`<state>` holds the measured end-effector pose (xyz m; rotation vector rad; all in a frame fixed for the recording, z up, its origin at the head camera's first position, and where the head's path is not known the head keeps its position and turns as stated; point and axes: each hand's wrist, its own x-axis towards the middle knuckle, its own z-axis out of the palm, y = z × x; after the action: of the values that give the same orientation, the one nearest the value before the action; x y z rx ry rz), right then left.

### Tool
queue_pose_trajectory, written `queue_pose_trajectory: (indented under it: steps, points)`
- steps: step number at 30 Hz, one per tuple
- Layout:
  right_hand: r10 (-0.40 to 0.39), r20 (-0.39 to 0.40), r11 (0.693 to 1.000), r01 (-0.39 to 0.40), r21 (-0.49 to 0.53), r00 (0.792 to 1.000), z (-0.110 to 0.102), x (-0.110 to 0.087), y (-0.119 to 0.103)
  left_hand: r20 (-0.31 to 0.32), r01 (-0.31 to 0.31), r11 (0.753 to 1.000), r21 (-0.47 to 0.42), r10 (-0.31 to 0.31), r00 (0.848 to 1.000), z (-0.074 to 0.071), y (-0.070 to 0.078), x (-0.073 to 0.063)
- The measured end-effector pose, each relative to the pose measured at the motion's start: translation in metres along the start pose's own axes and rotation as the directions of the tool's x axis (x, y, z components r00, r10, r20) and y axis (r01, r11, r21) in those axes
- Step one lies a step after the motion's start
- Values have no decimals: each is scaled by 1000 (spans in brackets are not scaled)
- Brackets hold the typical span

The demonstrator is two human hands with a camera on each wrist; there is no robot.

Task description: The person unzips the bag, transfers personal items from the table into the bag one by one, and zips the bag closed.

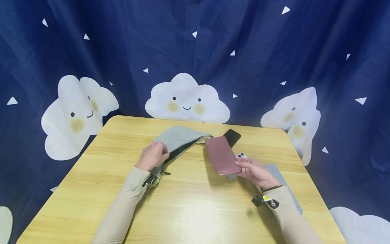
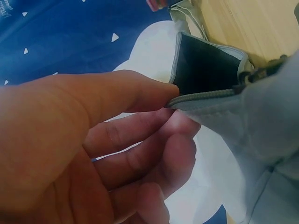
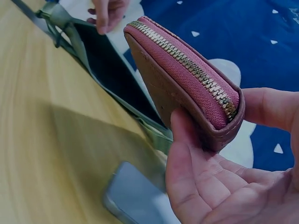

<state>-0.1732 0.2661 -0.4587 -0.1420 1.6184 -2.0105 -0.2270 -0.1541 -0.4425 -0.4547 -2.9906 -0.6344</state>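
Note:
A pale grey-green belt bag lies on the table, its zipped mouth spread and its dark lining showing in the left wrist view. My left hand pinches the zipper edge of that mouth between thumb and fingers. To the right of the bag, my right hand holds a dusty-pink zip wallet by its near end, thumb on one side and fingers on the other. The wallet is raised above the table, and its gold-toothed zipper is closed along the side seen in the right wrist view.
A black phone lies beyond the wallet. Another phone, with round camera lenses, lies partly hidden under the wallet and right hand. Beneath the right forearm is a flat blue-grey object, its kind unclear. A dark blue curtain hangs behind the table.

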Motion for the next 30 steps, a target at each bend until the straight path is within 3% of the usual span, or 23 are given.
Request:
queue_pose_trajectory:
  steps: [19, 30]
  points:
    - [6, 84, 999, -9, 39, 996, 31, 25, 27, 4, -7, 1000, 11, 7, 1000, 2, 2, 2]
    - [39, 78, 996, -44, 74, 996, 54, 43, 34, 9, -11, 1000, 1, 11, 1000, 3, 2, 2]
